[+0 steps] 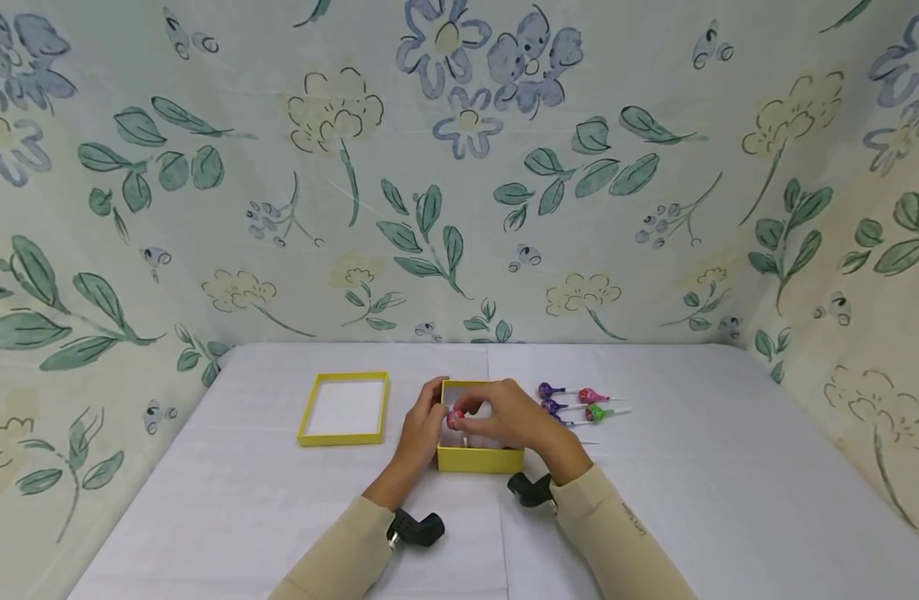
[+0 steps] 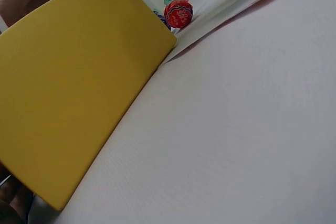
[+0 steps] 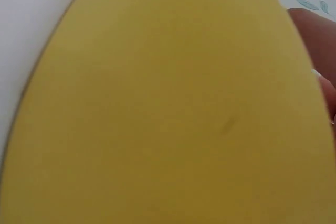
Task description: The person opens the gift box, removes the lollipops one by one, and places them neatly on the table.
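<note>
A yellow open-topped box (image 1: 480,461) stands in the middle of the white table. My left hand (image 1: 420,429) grips its left side, fingers reaching toward the far corner. Over the box's left part, my right hand (image 1: 507,414) pinches a red-pink lollipop (image 1: 455,418) between thumb and fingers. Most of the box's inside is hidden behind that hand. In the left wrist view the yellow box wall (image 2: 79,87) fills the left, with a red lollipop (image 2: 178,13) beyond its corner. The right wrist view is nearly all yellow box wall (image 3: 157,103).
To the left lies a shallow yellow lid (image 1: 341,439), white inside. Several wrapped lollipops lie right of the box, among them a purple one (image 1: 546,390), a pink one (image 1: 590,396) and a green one (image 1: 596,412). A floral cloth (image 1: 489,250) hangs behind the table.
</note>
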Tool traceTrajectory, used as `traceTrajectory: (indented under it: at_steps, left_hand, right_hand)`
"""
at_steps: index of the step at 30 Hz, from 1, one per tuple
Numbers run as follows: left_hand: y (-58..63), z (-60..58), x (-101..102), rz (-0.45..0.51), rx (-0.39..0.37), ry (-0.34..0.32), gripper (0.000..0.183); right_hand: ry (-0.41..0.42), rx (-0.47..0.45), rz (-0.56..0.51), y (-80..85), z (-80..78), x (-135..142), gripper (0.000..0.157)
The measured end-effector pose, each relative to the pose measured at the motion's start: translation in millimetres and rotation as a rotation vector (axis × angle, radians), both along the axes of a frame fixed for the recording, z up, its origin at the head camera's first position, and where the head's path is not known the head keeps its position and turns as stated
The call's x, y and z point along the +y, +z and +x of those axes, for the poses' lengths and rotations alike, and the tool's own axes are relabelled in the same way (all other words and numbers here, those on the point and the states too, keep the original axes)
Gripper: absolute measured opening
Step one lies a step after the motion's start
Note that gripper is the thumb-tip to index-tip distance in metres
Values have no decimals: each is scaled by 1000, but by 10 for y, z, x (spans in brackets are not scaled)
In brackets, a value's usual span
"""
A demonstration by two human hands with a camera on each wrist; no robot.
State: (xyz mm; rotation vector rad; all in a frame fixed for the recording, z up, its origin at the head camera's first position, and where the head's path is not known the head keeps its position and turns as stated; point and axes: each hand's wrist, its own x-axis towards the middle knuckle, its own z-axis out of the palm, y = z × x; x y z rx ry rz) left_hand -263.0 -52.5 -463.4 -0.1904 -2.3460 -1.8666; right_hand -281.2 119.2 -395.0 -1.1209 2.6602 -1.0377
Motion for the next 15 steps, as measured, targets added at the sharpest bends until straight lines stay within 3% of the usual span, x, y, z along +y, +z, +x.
traceTrajectory:
  at_steps: [15]
  left_hand:
    - [13,-4,13,3,-32,12,48]
  right_hand:
    - [-143,5,-32,278,98,182,14]
